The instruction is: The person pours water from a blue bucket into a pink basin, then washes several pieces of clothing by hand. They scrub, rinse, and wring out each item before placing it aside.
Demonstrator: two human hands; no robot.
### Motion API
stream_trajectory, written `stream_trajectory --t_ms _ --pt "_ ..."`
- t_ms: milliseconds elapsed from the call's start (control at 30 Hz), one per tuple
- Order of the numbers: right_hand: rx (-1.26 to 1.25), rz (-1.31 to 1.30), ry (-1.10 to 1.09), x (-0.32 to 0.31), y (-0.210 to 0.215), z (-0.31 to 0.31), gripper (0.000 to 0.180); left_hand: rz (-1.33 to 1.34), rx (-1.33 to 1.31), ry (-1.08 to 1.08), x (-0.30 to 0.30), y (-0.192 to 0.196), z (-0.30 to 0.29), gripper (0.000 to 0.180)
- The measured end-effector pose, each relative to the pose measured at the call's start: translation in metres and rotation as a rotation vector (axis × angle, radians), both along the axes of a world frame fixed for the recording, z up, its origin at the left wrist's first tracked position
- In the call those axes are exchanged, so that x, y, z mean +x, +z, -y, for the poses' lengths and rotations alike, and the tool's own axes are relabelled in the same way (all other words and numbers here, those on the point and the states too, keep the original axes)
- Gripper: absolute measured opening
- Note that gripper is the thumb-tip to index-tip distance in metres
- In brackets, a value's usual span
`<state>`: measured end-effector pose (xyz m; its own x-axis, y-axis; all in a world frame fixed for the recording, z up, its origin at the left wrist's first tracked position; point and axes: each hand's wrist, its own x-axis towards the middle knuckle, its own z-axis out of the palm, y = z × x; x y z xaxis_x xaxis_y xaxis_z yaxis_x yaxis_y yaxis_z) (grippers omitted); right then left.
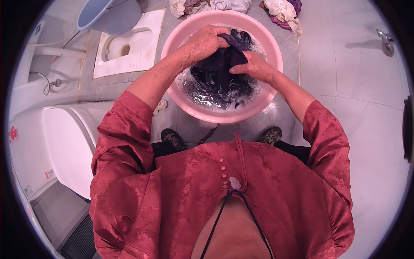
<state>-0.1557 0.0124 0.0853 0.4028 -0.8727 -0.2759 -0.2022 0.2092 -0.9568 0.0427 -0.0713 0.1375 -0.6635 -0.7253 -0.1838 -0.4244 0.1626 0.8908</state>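
A round pink basin stands on the floor in front of me, holding sudsy water and a dark wet garment. Over the basin's far left part, my left hand grips an upper edge of the dark cloth with its fingers closed. My right hand pinches the same cloth on the right, its thumb lying across the front. Between both hands the fabric is lifted and bunched. Its lower folds rest in the foamy water, and what lies beneath the surface is hidden.
Piles of white and patterned clothes lie beyond the basin. A squat toilet is set in the floor at left, with a blue bucket by it. At near left stands a white appliance. A tap juts from the right wall.
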Motion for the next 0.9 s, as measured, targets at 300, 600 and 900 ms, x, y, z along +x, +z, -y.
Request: stream_trajectory --t_ms 300,600,900 --pt "0.128 -0.117 -0.309 -0.018 -0.026 -0.004 0.022 -0.342 0.234 0.376 0.017 0.019 0.013 0.01" --pt "0.116 0.508 -0.626 0.042 0.056 0.023 0.028 -0.35 -0.042 0.16 -0.005 -0.012 -0.028 0.051" --pt "-0.095 -0.285 -0.216 -0.005 0.015 0.01 0.047 -0.243 0.385 0.429 0.006 -0.055 -0.018 0.03"
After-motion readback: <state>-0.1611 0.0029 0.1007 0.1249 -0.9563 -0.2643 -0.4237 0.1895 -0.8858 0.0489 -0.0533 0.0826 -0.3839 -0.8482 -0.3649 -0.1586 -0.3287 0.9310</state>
